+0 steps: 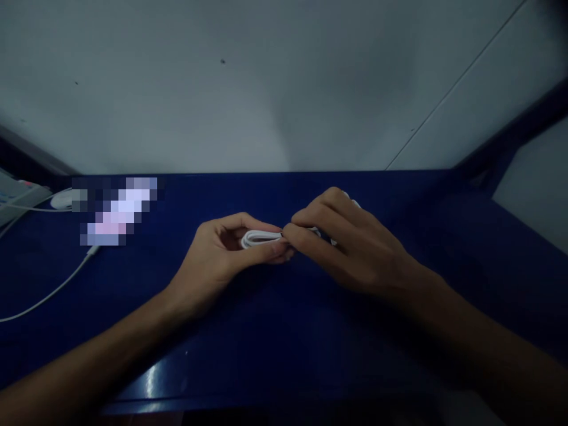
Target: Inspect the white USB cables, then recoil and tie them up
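A white cable [261,236], folded into a narrow looped bundle, is held between my two hands above a blue table. My left hand [226,242] is closed round the bundle's left end, thumb on the near side and fingers on the far side. Thumb and index finger of my right hand [355,242] pinch at the bundle's middle, close against the left fingertips. More of the white cable shows between and beyond the right fingers. What lies inside the right palm is hidden.
The blue table [257,343] meets a pale wall [186,106] at the back. At the left, a blurred-out lit device [122,210] has a white cord [66,284] plugged in. Beside it lie a white rounded object [62,200] and a pale box [20,195].
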### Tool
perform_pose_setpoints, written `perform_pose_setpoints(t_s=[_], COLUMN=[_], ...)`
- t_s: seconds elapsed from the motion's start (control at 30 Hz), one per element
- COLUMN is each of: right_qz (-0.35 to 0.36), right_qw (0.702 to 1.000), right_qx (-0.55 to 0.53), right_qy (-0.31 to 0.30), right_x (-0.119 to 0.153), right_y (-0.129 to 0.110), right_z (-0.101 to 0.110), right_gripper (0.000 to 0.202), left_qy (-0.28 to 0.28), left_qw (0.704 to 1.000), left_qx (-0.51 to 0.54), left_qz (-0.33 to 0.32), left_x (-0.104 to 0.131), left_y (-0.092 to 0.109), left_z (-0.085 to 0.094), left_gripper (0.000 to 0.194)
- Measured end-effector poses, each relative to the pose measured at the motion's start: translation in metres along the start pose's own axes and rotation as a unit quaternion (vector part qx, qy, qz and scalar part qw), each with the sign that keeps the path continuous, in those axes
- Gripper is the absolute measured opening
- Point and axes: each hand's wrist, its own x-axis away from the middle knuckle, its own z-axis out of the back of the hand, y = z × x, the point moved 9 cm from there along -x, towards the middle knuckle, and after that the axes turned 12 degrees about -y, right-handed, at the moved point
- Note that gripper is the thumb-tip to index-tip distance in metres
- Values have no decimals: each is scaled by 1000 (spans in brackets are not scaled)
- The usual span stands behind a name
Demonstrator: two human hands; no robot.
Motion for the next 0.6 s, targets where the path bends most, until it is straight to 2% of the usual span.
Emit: perform_pose_setpoints(t_s=[0.03, 0.07, 0.17, 0.27, 0.33, 0.43, 0.5, 0.6], right_qz=[3, 5, 34, 81, 96, 110, 117, 112], right_qw=[1000, 1000, 999, 997, 995, 994, 993, 993], right_qx=[4, 5, -2, -8, -5, -2, 4, 28], right_qy=[6, 5, 8, 16, 7, 4, 10, 12], right_x=[0, 0, 1, 1, 0, -2, -3, -2], right_y=[-1, -1, -8, -20, -26, -34, -36, -37], right_z=[2, 4, 9, 14, 14, 13, 12, 8], right_gripper=[30, 32, 34, 29, 28, 28, 27, 27], left_qy=[-36, -68, -128, -173, -207, -245, -253, -226], left_qw=[998, 991, 969, 945, 927, 910, 911, 933], left_qx=[57, 107, 181, 190, 185, 170, 166, 157], left_qz=[19, 38, 106, 202, 252, 287, 281, 231], left_x=[-2, -4, -5, 1, 7, 15, 16, 11], left_y=[-4, -7, -15, -28, -35, -39, -36, -26], left_z=[-5, -11, -20, -24, -25, -25, -25, -22], left_gripper=[10, 12, 48, 67, 64, 35, 29, 33])
